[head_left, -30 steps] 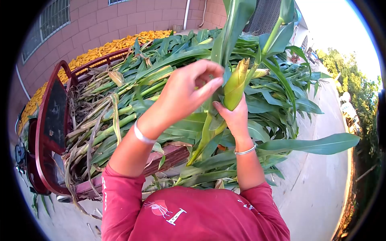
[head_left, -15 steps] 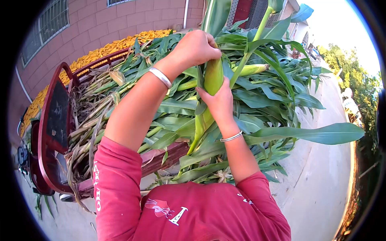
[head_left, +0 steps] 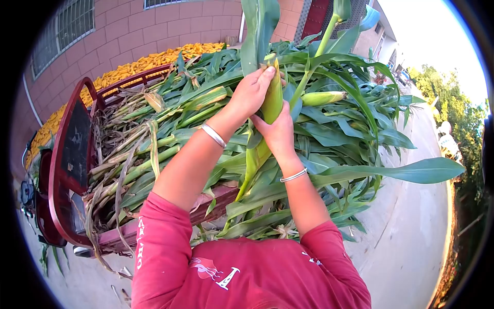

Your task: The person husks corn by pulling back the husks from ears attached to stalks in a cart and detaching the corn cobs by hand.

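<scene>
A green-husked ear of corn (head_left: 274, 100) stands roughly upright in front of me, its cut-looking pale tip showing at the top. My left hand (head_left: 253, 92) is closed around its upper left side, the thumb lying near the tip. Lower down, my right hand (head_left: 278, 133) grips the ear from the right, thumb across the husk. Loose husk (head_left: 254, 165) hangs below the right hand. Just right of the hands, a corn stalk (head_left: 304, 82) slants up, and another husked ear (head_left: 323, 98) lies among the leaves.
Cut corn stalks (head_left: 206, 123) fill a red cart (head_left: 77, 232) and spill over its side. Behind it, yellow corn cobs (head_left: 139, 64) are heaped along a brick wall (head_left: 175, 28). One long leaf (head_left: 411, 172) sticks out to the right above the concrete ground (head_left: 401, 232).
My left hand has come down from the ear's tip to its left side, uncovering the tip. The right hand keeps its hold, nearly unmoved. The view has shifted slightly.
</scene>
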The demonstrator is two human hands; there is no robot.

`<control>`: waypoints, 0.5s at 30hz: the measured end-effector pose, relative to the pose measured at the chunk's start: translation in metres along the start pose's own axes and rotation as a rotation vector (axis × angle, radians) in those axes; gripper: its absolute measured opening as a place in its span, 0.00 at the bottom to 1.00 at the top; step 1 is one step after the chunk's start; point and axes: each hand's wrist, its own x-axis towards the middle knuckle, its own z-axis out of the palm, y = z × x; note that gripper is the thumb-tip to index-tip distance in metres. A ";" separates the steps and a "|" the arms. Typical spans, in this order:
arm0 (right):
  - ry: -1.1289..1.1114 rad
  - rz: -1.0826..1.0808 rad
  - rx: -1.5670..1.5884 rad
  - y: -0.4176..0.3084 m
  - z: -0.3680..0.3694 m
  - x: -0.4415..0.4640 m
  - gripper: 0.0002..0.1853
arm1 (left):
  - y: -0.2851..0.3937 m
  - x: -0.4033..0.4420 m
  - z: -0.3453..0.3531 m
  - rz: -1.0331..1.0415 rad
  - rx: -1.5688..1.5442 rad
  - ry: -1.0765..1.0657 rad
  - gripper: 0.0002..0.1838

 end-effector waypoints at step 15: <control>-0.130 -0.147 0.525 -0.005 -0.009 0.022 0.39 | -0.023 -0.023 0.016 0.002 -0.870 0.489 0.22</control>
